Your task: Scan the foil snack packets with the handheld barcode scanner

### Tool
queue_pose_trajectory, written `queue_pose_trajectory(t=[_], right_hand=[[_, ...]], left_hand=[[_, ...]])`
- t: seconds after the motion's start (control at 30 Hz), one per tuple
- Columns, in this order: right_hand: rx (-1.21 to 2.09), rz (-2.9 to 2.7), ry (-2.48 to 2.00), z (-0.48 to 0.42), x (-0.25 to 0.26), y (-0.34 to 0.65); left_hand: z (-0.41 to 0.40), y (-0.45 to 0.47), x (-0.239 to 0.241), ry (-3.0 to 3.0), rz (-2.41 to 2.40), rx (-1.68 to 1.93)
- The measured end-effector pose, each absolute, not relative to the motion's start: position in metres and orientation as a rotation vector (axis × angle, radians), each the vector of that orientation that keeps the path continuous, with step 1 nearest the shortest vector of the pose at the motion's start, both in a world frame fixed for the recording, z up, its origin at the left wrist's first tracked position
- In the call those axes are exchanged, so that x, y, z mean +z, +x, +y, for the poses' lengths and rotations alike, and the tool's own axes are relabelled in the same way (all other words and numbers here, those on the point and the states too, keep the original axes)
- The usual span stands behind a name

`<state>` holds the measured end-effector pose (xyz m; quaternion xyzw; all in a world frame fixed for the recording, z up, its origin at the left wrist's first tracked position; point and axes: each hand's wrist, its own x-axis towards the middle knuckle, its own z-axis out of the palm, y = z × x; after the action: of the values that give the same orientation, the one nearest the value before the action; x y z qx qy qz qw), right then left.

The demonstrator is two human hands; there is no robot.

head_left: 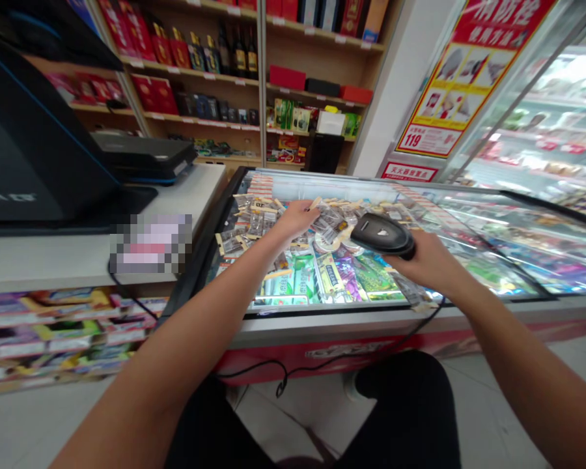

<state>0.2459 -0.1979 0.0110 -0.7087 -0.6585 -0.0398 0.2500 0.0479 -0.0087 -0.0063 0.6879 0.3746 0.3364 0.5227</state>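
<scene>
My right hand is wrapped round the handle of a black barcode scanner, whose head points left over the freezer's glass top. A dark cable runs from it down the freezer front. My left hand has its fingers closed on the edge of a small clear packet with a tan strip and dark contents. Many similar packets lie scattered on the glass around both hands. Beneath the glass, green and purple packages show through.
A white counter on the left bears a black checkout terminal and a blurred-out pixelated item. Snack shelves stand below it. Behind are shelves of bottles; a lit glass-fronted cabinet is at right. The scanner cable loops near my legs.
</scene>
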Motion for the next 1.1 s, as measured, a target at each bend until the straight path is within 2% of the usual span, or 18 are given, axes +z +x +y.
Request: queue_pose_trajectory(t=[0.27, 0.57, 0.87, 0.97, 1.1], right_hand=[[0.015, -1.862, -1.815, -0.208, 0.005, 0.221], [-0.019, -1.871, -1.826, -0.195, 0.011, 0.210], [-0.024, -1.851, -1.794, -0.196, 0.007, 0.213], [-0.039, -1.807, -1.884, -0.199, 0.005, 0.221], [-0.097, -1.814, -2.129, -0.206, -0.004, 0.245]], left_hand=[[-0.010, 0.051, -0.011, 1.432, 0.831, 0.663], [-0.006, 0.051, -0.019, 1.514, 0.796, 0.679], [-0.012, 0.049, -0.007, 1.482, 0.847, 0.661], [0.000, 0.038, 0.004, 1.559, 0.885, 0.785], [0.025, 0.005, 0.020, 2.051, 1.003, 1.247]])
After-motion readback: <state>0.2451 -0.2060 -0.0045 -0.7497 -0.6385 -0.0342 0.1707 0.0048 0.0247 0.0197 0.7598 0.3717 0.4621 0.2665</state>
